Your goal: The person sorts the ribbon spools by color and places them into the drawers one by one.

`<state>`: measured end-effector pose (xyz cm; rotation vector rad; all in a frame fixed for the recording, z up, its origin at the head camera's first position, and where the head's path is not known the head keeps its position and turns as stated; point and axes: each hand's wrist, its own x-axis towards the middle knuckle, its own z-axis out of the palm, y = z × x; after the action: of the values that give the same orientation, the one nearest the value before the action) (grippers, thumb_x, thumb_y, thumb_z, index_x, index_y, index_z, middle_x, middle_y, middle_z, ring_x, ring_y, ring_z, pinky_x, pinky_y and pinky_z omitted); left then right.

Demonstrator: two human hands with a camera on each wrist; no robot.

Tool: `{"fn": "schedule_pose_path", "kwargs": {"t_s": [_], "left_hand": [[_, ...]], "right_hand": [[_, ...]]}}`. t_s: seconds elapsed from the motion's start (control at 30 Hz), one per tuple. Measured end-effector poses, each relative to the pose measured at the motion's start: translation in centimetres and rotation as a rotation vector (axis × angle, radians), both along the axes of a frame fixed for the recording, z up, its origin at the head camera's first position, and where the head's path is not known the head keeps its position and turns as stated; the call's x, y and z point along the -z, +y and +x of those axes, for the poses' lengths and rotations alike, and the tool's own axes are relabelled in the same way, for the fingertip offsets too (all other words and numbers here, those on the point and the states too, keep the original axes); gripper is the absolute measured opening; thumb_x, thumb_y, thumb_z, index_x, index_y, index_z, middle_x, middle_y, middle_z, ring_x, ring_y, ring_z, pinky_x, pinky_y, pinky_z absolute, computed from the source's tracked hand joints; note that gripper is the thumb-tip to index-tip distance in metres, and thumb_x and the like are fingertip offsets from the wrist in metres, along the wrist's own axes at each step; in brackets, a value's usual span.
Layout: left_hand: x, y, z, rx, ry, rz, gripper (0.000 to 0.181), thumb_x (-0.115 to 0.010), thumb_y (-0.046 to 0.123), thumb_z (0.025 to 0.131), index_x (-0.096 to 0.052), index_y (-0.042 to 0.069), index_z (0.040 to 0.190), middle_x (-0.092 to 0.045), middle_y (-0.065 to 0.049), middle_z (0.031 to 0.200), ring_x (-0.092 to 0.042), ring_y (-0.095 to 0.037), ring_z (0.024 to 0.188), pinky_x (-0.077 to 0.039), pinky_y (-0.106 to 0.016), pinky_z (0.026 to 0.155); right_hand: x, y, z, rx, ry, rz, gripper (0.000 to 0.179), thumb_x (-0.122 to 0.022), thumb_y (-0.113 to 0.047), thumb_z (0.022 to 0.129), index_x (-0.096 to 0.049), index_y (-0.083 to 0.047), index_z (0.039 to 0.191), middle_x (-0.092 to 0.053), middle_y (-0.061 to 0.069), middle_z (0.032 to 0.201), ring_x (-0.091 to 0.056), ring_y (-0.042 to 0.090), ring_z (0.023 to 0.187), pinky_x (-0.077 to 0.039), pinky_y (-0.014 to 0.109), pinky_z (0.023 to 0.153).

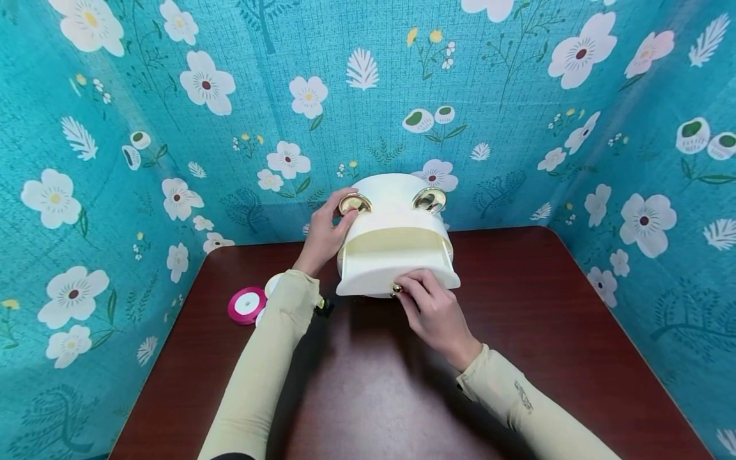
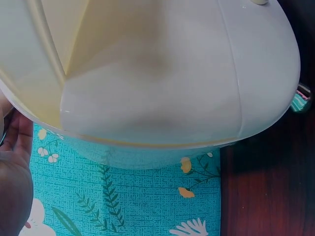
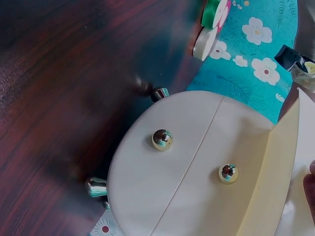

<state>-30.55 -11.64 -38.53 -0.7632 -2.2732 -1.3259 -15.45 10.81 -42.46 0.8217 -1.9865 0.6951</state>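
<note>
A white frog-shaped drawer box (image 1: 391, 191) stands on the table with two round gold eyes on top. Its upper drawer (image 1: 397, 252) is pulled out, and the inside that shows holds nothing. My right hand (image 1: 434, 313) pinches the gold knob (image 1: 397, 289) on that drawer's front. At the box's top left, my left hand (image 1: 330, 230) grips around the left gold eye (image 1: 355, 204), thumb in front and fingers behind. Two lower drawers with round knobs, a lower knob (image 3: 162, 140) and an upper knob (image 3: 228, 173), sit closed beneath in the right wrist view.
A magenta ribbon spool (image 1: 247, 305) lies left of the box, beside other spools partly hidden by my left sleeve. One green ribbon spool (image 3: 212, 13) shows in the right wrist view. Flowered blue cloth (image 1: 362, 115) rises behind the dark red table (image 1: 517, 281) and at both sides.
</note>
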Motion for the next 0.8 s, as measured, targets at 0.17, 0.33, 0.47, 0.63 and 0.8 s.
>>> {"fn": "schedule_pose_path", "kwargs": {"t_s": [0.17,0.33,0.47,0.63,0.8], "left_hand": [[0.0,0.0,0.0,0.004,-0.001,0.001,0.042,-0.058,0.024,0.096,-0.048,0.033,0.136,-0.061,-0.001,0.123,-0.062,-0.012,0.104,-0.053,-0.041,0.084],[0.0,0.0,0.0,-0.001,-0.008,-0.004,0.043,-0.058,0.024,0.096,-0.047,0.035,0.137,-0.060,0.000,0.125,-0.061,-0.011,0.105,-0.053,-0.040,0.085],[0.2,0.1,-0.2,-0.002,0.001,-0.003,0.043,-0.058,0.023,0.096,-0.048,0.035,0.137,-0.061,-0.002,0.123,-0.061,-0.010,0.104,-0.053,-0.037,0.084],[0.2,0.0,-0.2,0.000,0.010,-0.003,0.043,-0.058,0.022,0.096,-0.048,0.032,0.137,-0.061,-0.004,0.123,-0.061,-0.009,0.104,-0.053,-0.036,0.084],[0.3,0.0,-0.3,0.001,0.010,-0.001,0.043,-0.058,0.022,0.096,-0.049,0.030,0.137,-0.061,-0.006,0.124,-0.061,-0.010,0.104,-0.053,-0.036,0.084]], "right_hand": [[0.0,-0.1,0.4,0.002,0.014,0.009,0.028,-0.074,0.000,0.076,-0.069,-0.004,0.103,-0.061,0.007,0.098,-0.062,0.017,0.090,-0.054,0.032,0.073],[0.0,-0.1,0.8,0.005,0.017,0.011,0.028,-0.074,-0.001,0.076,-0.069,-0.004,0.103,-0.061,0.008,0.098,-0.062,0.017,0.090,-0.054,0.033,0.072],[0.0,-0.1,1.1,0.001,0.022,0.011,0.028,-0.075,-0.001,0.076,-0.069,-0.003,0.103,-0.061,0.008,0.098,-0.063,0.017,0.089,-0.054,0.032,0.069],[0.1,-0.1,1.4,-0.006,0.028,0.011,0.028,-0.074,0.000,0.076,-0.069,-0.003,0.103,-0.061,0.008,0.097,-0.063,0.017,0.088,-0.054,0.031,0.068],[0.1,-0.1,1.5,-0.012,0.044,0.008,0.029,-0.075,0.002,0.074,-0.070,-0.002,0.103,-0.061,0.008,0.097,-0.063,0.017,0.087,-0.054,0.031,0.068]]}}
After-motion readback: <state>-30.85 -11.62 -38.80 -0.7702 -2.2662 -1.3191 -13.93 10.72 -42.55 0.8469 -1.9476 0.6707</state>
